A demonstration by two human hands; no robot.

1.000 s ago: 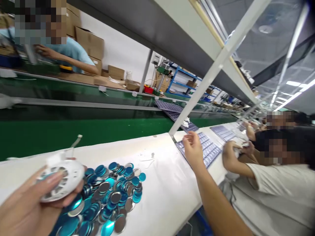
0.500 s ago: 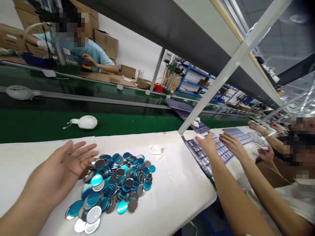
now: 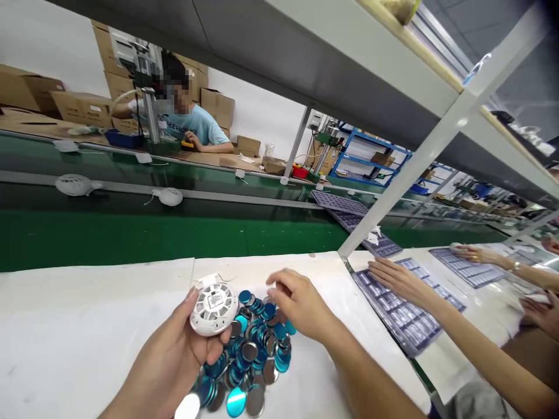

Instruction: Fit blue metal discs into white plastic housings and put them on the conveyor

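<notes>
In my left hand (image 3: 179,343) is a round white plastic housing (image 3: 213,310) with a ring of slots. Its slotted face is turned up, and thin wires show at its far edge. A pile of round metal discs (image 3: 248,351), some silver and some with shiny blue faces, lies on the white-covered bench below. Over the pile's right edge hovers my right hand (image 3: 301,302), fingers bent and apart, with nothing visible in them. Part of the pile is hidden behind my left hand.
A green conveyor belt (image 3: 131,235) runs behind the bench, with white handled pieces (image 3: 169,196) along its grey strip. Purple compartment trays (image 3: 404,308) lie right, under a co-worker's hand (image 3: 399,282). A slanted white post (image 3: 393,192) rises beside them. Another person sits across.
My right hand has come left from the trays to the discs. My left hand, empty before, now holds the white housing. The near white piece on the belt sits farther back.
</notes>
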